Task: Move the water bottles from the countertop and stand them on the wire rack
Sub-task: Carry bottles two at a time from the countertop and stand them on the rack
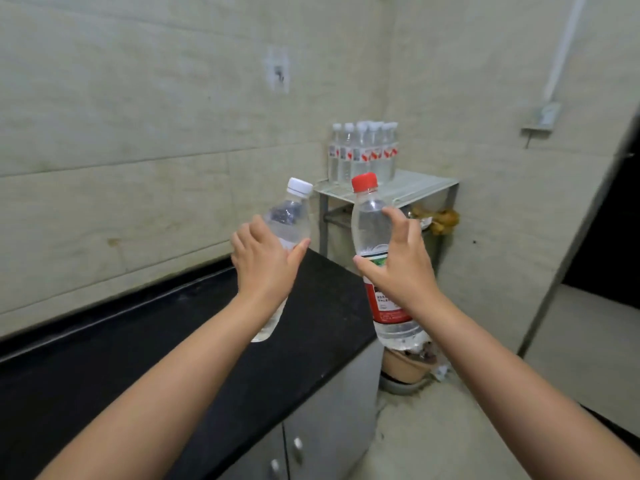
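Left hand (265, 259) grips white-capped bottle (287, 220) round its middle, fingers curled, bottle tilted right, held in the air above black bench (138, 358). Right hand (398, 268) holds red-capped bottle (372, 230) at its label, thumb and fingers wrapped round, bottle near upright, past the bench end. Wire rack (426, 188) stands in the corner beyond both hands; cluster of small bottles (363, 152) upright on its top shelf, against the wall
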Motion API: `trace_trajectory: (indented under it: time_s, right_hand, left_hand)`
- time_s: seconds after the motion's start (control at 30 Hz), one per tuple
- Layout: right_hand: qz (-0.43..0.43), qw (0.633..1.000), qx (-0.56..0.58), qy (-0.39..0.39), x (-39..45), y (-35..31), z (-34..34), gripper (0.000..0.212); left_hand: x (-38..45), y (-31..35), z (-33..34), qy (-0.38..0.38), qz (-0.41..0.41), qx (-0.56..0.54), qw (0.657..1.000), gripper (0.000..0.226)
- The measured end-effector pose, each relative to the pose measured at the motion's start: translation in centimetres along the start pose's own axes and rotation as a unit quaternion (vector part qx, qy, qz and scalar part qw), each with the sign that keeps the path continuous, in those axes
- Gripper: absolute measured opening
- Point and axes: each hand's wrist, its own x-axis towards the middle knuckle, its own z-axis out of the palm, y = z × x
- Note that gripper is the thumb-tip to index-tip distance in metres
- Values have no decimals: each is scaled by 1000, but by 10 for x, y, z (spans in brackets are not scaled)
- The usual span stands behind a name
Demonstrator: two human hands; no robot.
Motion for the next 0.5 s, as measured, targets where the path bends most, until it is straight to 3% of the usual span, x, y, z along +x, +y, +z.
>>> trace_trajectory:
  time_s: [0.5]
  right_hand:
    - [-103,973,-120,166,264,213,8,67]
  left_hand:
    - [224,146,210,22,24,-73,997,68]
